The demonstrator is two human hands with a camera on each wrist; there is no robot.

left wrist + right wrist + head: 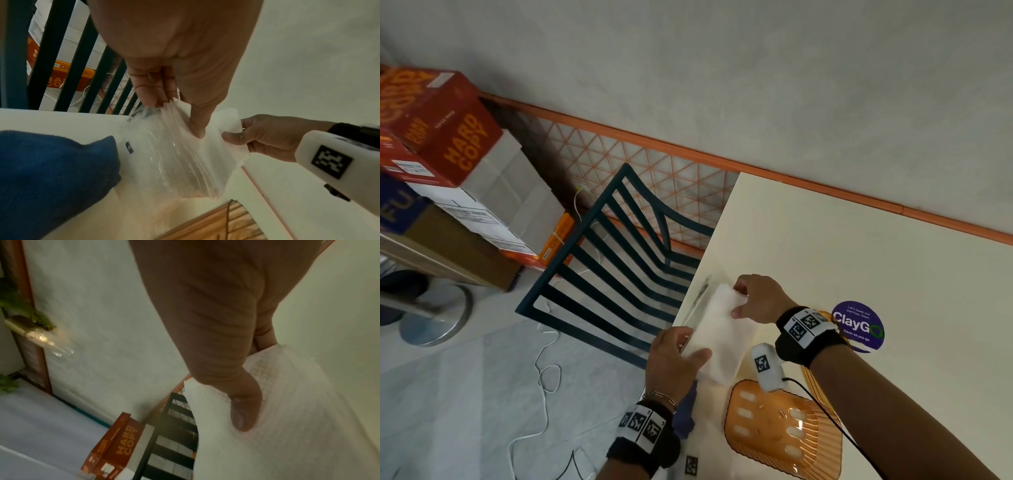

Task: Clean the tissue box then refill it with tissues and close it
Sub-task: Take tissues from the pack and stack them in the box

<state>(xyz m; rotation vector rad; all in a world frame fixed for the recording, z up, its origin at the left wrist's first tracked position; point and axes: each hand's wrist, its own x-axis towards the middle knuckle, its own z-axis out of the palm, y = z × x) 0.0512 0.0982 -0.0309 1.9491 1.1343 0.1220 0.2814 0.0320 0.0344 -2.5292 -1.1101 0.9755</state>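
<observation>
Head view: purple sticker [858,326] reads "ClayGo, Clean as you go"; red cartons [445,126] read "HARD COPY". Both hands pinch the tissues [717,337] on the tabletop [859,246]: left hand [674,359] near end, right hand [760,298] far end. Left wrist view alone shows clear wrap [164,154] and a blue cloth [51,175] beside the left fingers [150,87].

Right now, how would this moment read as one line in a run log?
left hand: pinches clear wrapper | right hand: grips tissue stack | blue cloth: on table beside wrapper | orange box: near edge
</observation>
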